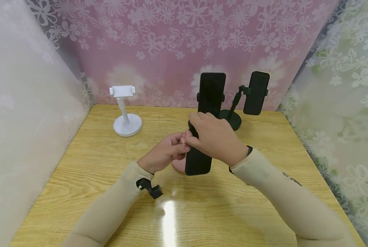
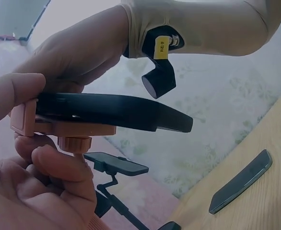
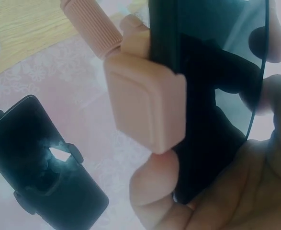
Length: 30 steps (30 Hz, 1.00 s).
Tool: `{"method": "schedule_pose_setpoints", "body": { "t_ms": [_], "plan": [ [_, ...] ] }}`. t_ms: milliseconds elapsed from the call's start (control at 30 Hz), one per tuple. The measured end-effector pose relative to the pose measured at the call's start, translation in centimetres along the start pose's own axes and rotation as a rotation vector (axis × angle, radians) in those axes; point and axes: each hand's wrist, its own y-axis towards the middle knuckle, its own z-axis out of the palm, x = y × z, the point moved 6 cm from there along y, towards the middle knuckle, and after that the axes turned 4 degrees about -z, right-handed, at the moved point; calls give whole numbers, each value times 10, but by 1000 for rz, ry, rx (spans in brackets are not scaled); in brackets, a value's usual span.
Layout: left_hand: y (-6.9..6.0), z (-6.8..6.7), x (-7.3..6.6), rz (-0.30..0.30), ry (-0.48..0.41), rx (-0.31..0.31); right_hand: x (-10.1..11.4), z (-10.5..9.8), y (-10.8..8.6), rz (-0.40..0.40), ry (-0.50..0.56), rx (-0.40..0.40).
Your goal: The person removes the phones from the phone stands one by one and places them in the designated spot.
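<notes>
While the right hand [image 1: 216, 137] is gripping the black smartphone [image 1: 198, 163] at frame centre, curled, the left hand [image 1: 168, 151] is pinching the pink stand clamp [image 3: 140, 105]; uneven clamp seating could be risking a slip.

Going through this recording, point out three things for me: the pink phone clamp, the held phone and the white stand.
Pink phone clamp [image 3: 139, 103]: right wrist view, outer face of its end.
Held phone [image 1: 199, 162]: head view, its lower part.
White stand [image 1: 123, 111]: head view, its post.
</notes>
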Motion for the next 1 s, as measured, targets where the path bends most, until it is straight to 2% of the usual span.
{"method": "schedule_pose_setpoints", "body": {
  "t_ms": [200, 467, 767, 1000],
  "plan": [
    [1, -1, 2, 15, 26, 2, -1, -1, -1, -5, 12, 12],
    [2, -2, 3, 34, 34, 38, -1, -3, -3, -9, 26, 0],
    [1, -1, 2, 26, 42, 19, -3, -2, -4, -20, 47, -25],
    [0, -1, 2, 25, 34, 17, -4, -1, -5, -16, 59, -11]
  ]
}}
